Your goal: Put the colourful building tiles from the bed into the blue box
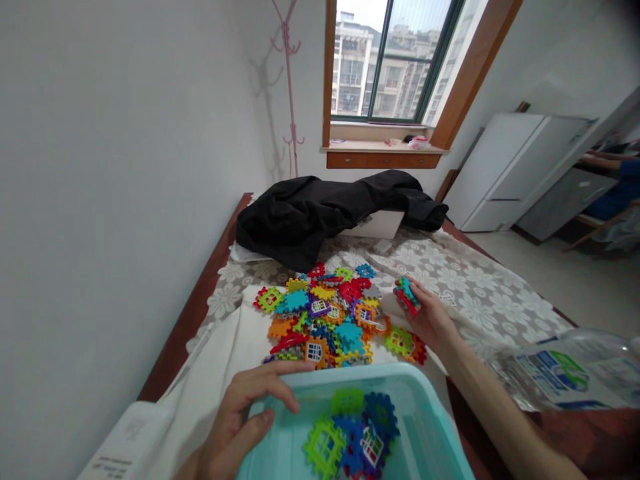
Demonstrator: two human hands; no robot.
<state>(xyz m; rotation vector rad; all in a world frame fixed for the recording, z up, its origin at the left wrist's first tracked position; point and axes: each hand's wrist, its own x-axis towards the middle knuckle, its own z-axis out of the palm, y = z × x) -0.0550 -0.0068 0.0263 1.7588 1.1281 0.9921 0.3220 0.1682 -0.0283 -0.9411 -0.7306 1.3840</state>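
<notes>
Gripped in my right hand (431, 315) is a small stack of interlocking plastic building pieces (407, 295), teal and red among them, held just right of the pile. My left hand (255, 408) rests at the far left corner of a turquoise plastic bin (420, 380), its thumb and fingers apart over the rim. Inside the bin lie several pieces, including a lime green window piece (325, 445) and blue ones (383, 413). Beyond the bin spreads a colourful pile of such notched pieces (325, 313) on white cloth.
A large clear plastic bottle (575, 373) lies at the right. Black fabric (330, 210) covers part of a white box (377, 225) at the table's far end. A white package (133, 437) sits at lower left, near the wall (100, 167). A person's blue clothing (623, 190) shows far right.
</notes>
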